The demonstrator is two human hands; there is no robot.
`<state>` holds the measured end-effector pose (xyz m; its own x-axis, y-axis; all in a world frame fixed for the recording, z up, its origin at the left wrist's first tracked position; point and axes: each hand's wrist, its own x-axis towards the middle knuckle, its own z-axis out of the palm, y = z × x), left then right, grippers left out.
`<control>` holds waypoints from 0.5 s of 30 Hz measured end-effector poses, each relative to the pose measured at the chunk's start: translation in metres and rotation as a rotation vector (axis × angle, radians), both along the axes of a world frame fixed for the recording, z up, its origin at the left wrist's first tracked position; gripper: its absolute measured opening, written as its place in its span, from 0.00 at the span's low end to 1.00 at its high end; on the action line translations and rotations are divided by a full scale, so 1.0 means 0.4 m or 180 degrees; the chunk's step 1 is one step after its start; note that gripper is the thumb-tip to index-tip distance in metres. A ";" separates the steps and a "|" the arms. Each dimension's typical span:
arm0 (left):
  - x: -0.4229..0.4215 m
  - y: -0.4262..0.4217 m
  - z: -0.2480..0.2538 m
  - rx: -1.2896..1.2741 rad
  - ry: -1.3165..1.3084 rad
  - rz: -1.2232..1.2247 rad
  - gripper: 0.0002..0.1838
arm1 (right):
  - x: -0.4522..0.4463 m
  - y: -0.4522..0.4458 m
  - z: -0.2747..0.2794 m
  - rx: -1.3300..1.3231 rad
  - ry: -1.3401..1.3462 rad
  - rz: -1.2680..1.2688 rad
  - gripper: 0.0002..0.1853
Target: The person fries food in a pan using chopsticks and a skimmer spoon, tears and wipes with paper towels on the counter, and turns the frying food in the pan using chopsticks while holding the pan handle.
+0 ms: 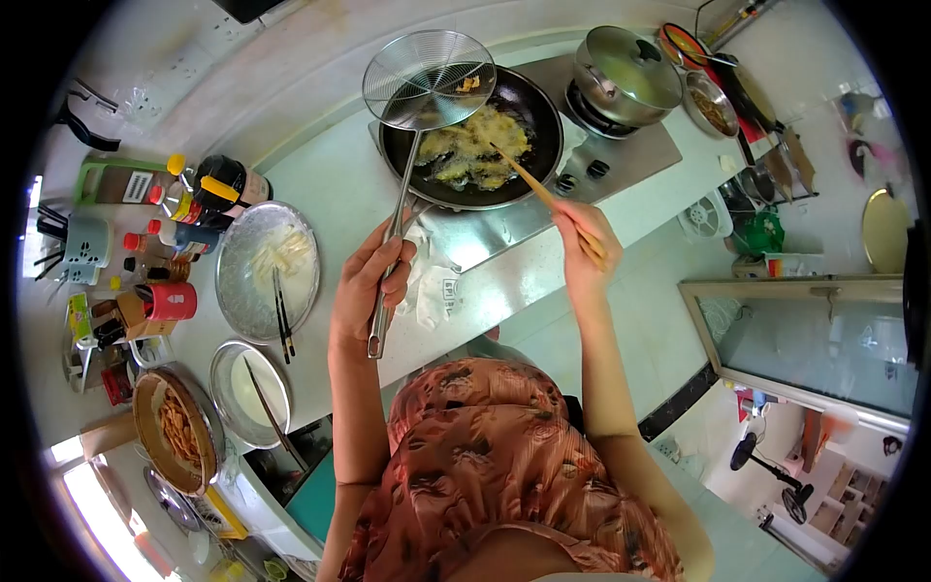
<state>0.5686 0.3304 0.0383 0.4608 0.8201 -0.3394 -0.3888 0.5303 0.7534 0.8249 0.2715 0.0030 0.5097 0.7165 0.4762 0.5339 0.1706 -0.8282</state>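
Observation:
My left hand is closed around the metal handle of a wire skimmer, whose round mesh hangs over the back left of a dark frying pan. A few small golden bits show at the mesh. Yellow battered pieces bubble in oil in the pan. Wooden chopsticks are gripped in my right hand, their tips reaching down among the frying pieces. The skimmer covers part of the pan's left side.
Left of the pan, a metal tray holds pale floured strips and dark chopsticks. Nearer stand a bowl of white batter and a basket of brown fried pieces. Bottles line the wall. A lidded pot occupies the right burner.

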 end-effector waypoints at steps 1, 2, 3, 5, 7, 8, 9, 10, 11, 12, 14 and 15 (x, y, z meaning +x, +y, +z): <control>0.003 -0.001 0.000 0.0004 0.0016 0.0014 0.26 | 0.009 -0.014 0.005 -0.0072 0.0083 -0.0004 0.08; 0.006 -0.001 0.002 0.0013 0.0044 0.0034 0.26 | 0.014 -0.028 0.008 -0.0145 0.0164 -0.0021 0.08; 0.009 -0.001 0.004 0.0021 0.0066 0.0045 0.26 | 0.016 -0.039 0.009 -0.0156 0.0118 -0.0013 0.08; 0.015 -0.002 0.007 0.0008 0.0062 0.0067 0.26 | 0.021 -0.059 0.011 -0.0177 0.0013 -0.0008 0.08; 0.015 -0.003 0.010 -0.0035 0.0018 0.0102 0.26 | 0.020 -0.078 0.024 -0.0294 0.0055 0.0042 0.08; 0.014 -0.003 0.009 -0.0039 -0.0019 0.0107 0.26 | 0.018 -0.085 0.029 -0.0349 0.0076 0.0070 0.08; 0.013 -0.004 0.008 -0.0040 -0.0054 0.0114 0.26 | 0.018 -0.091 0.031 -0.0346 0.0091 0.0079 0.08; 0.013 -0.005 0.008 -0.0043 -0.0083 0.0118 0.26 | 0.018 -0.096 0.031 -0.0345 0.0112 0.0087 0.08; 0.011 -0.007 0.009 -0.0068 -0.0059 0.0122 0.26 | 0.016 -0.102 0.031 -0.0344 0.0136 0.0087 0.08; 0.010 -0.008 0.011 -0.0086 -0.0038 0.0118 0.26 | 0.013 -0.106 0.032 -0.0334 0.0168 0.0089 0.08; 0.008 -0.008 0.011 -0.0104 -0.0018 0.0099 0.26 | 0.008 -0.112 0.033 -0.0318 0.0228 0.0078 0.09; 0.007 -0.009 0.007 -0.0108 -0.0017 0.0088 0.26 | 0.006 -0.117 0.029 -0.0265 0.0201 0.0075 0.09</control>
<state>0.5713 0.3267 0.0411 0.4401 0.8205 -0.3649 -0.4077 0.5446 0.7329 0.8273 0.2249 0.0147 0.5193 0.7645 0.3819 0.4769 0.1116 -0.8719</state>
